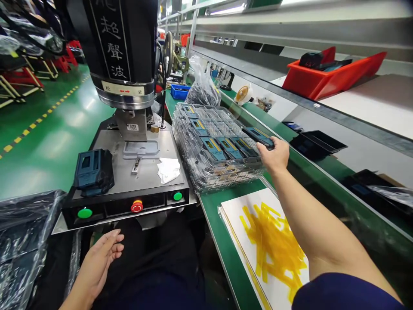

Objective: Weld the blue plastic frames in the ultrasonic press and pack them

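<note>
My right hand (275, 154) grips the near end of a dark teal plastic housing (259, 135), its thumb and fingers closed on it. That housing is over the right edge of a stack of clear plastic trays (193, 172). Several similar housings with a yellow strip, such as one front housing (213, 148), lie in the top tray's pockets. My left hand (100, 260) hangs in front of the ultrasonic welding machine (124, 56), its fingers loosely bent with nothing in them. A group of teal housings (93, 172) stands on the left of the machine's bed.
A grey fixture (141, 149) and a white cloth (168, 170) are on the machine bed. Green buttons (84, 213) and a red emergency stop (137, 206) line its front. Yellow strips (274, 241) lie on a white board at right. A red bin (332, 73) stands on the shelf.
</note>
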Demonstrator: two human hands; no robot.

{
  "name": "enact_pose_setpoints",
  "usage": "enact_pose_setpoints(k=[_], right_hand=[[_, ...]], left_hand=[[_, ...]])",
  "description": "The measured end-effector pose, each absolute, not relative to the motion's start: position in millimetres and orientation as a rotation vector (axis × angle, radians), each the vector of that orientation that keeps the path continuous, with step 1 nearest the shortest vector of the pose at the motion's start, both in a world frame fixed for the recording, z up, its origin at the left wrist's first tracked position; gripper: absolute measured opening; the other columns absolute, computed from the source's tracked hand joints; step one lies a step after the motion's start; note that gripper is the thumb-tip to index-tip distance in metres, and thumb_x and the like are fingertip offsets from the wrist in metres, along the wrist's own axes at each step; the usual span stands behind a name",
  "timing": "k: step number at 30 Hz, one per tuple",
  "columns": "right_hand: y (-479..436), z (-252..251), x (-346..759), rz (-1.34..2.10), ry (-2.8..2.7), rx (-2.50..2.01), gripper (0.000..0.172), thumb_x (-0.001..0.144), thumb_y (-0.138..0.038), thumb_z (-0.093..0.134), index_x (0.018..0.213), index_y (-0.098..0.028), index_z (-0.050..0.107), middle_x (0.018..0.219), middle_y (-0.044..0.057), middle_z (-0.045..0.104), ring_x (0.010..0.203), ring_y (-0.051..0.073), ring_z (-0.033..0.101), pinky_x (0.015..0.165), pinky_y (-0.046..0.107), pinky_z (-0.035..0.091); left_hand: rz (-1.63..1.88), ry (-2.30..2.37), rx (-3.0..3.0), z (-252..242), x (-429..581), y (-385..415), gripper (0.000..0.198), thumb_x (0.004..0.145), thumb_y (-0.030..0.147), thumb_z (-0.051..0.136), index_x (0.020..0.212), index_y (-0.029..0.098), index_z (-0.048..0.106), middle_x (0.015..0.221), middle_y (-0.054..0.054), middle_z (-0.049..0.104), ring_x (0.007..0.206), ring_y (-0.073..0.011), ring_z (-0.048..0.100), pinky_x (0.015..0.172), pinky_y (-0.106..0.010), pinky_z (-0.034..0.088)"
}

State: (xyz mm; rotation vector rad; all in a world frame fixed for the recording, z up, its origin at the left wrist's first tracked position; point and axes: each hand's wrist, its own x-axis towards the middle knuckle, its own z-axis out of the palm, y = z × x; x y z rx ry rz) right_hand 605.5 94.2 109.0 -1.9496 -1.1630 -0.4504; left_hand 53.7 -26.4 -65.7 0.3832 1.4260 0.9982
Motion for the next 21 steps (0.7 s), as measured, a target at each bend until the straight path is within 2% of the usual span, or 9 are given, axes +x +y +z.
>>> enact_pose_setpoints(k=[3,11,16,19,21], right_hand=[[100.6,104.1,638.8,-0.390,-1.051,-2.115,0.062,0.066,-0.036,0.077,0.118,-0.005,0.065,0.117,0.023,0.056,0.111,0.027,0.049,0.101,0.040,0.034],[106.7,94.7,662.7,-0.262,-1.161,-2.152,0.053,0.064,-0.038,0.077,0.107,-0.010,0.066,0.103,0.018,0.059,0.099,0.025,0.049,0.087,0.039,0.035],[112.6,93.6,654.9,-0.341,-1.054,-2.175,0.046,0.061,-0.035,0.079,0.099,-0.010,0.070,0.100,0.020,0.061,0.098,0.028,0.051,0.085,0.042,0.035],[112.7,94.4,645.5,-0.456,-0.953,-2.170,0.037,0.067,-0.029,0.073,0.098,-0.010,0.074,0.096,0.023,0.064,0.098,0.031,0.053,0.085,0.045,0.037],[111.3,93.1,640.5,-0.548,-0.964,-2.140,0.035,0.069,-0.026,0.067,0.100,-0.010,0.076,0.091,0.023,0.066,0.094,0.032,0.056,0.082,0.047,0.038]], left_hand=[[1.046,1.442,0.387,-61.1,50.9,-23.8,0.058,0.046,0.038,0.086,0.097,0.016,0.069,0.086,-0.003,0.070,0.065,-0.0131,0.061,0.054,-0.022,0.051],[1.135,1.492,0.420,-52.4,37.8,-20.9,0.055,0.049,0.041,0.084,0.096,0.016,0.067,0.085,-0.002,0.069,0.065,-0.0120,0.060,0.054,-0.021,0.050],[1.151,1.507,0.472,-53.5,35.7,-19.1,0.057,0.049,0.045,0.084,0.095,0.016,0.066,0.084,-0.002,0.069,0.065,-0.0120,0.059,0.055,-0.021,0.048],[1.210,1.591,0.632,-49.5,32.8,-13.3,0.054,0.055,0.052,0.080,0.093,0.017,0.066,0.082,-0.002,0.068,0.065,-0.0136,0.058,0.058,-0.024,0.049],[1.286,1.692,0.844,-39.1,29.2,-5.5,0.049,0.064,0.054,0.074,0.096,0.017,0.065,0.082,-0.003,0.067,0.069,-0.0162,0.060,0.066,-0.029,0.051]])
